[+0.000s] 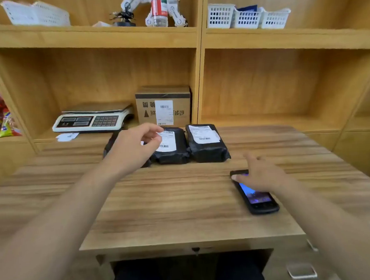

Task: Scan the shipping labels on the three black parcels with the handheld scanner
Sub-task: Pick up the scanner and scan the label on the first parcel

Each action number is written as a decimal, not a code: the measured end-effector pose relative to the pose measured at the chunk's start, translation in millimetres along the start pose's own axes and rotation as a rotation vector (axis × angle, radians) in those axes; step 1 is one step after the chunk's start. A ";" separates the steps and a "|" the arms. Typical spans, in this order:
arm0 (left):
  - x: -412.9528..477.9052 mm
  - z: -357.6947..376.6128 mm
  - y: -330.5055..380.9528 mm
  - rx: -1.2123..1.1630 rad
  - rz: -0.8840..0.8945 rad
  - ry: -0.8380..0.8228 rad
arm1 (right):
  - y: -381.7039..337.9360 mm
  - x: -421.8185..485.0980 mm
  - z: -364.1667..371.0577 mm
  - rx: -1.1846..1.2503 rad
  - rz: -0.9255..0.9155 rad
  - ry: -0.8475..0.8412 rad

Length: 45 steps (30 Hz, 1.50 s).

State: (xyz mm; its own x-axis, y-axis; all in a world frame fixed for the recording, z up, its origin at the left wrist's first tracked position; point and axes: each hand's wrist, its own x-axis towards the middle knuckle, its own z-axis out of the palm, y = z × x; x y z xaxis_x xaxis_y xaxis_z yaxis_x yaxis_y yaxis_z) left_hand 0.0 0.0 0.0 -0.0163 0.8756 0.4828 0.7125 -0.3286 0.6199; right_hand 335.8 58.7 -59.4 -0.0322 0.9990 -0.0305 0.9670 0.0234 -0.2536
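Barcoded labels on parcels [208, 142] and box [163, 106], text illegible.

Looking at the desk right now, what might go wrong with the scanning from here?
The left hand hides most of the leftmost parcel, so its label could be missed. The scanner lies flat under the right hand, not yet gripped, and might slide. The labelled cardboard box behind the parcels could be scanned by mistake.
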 end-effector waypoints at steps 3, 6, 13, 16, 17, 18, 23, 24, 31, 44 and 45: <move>5.4 12.8 -6.8 -0.028 -0.037 -0.028 | 8.8 -1.7 17.2 -0.094 0.060 -0.130; 8.6 27.6 -11.7 -0.054 -0.046 -0.047 | 13.2 -4.1 34.2 -0.165 0.072 -0.113; 18.8 46.1 -29.7 -0.091 -0.071 -0.082 | 4.8 -1.5 46.5 -0.159 0.146 0.008; 21.1 49.7 -37.6 -0.076 -0.074 -0.092 | -1.4 2.0 48.1 -0.179 0.170 0.022; 22.0 50.0 -39.7 -0.072 -0.077 -0.098 | -2.5 2.5 48.7 -0.177 0.167 0.028; 22.8 49.6 -41.3 -0.067 -0.081 -0.101 | -2.8 3.0 49.4 -0.164 0.165 0.032; 28.0 44.2 -50.6 -0.083 -0.102 -0.090 | -8.1 0.6 38.5 0.011 0.124 0.048; 29.7 42.2 -53.0 -0.087 -0.107 -0.084 | -11.3 0.4 32.2 0.057 0.101 0.061; 55.3 19.8 -76.3 -0.016 -0.167 0.036 | -49.5 21.7 -16.1 0.226 -0.127 0.158; 119.8 -30.1 -146.2 0.356 -0.257 -0.057 | -132.9 98.3 -27.1 0.260 -0.304 0.154; 123.2 -30.1 -152.7 0.374 -0.265 -0.067 | -137.8 103.9 -25.1 0.263 -0.317 0.148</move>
State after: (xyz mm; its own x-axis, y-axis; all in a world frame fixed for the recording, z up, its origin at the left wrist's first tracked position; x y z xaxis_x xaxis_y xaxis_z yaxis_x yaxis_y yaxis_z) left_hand -132.0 147.4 -16.6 -0.1953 0.9371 0.2893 0.8944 0.0491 0.4446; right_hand 205.5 160.3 -3.3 -0.2618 0.9392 0.2223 0.8174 0.3382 -0.4663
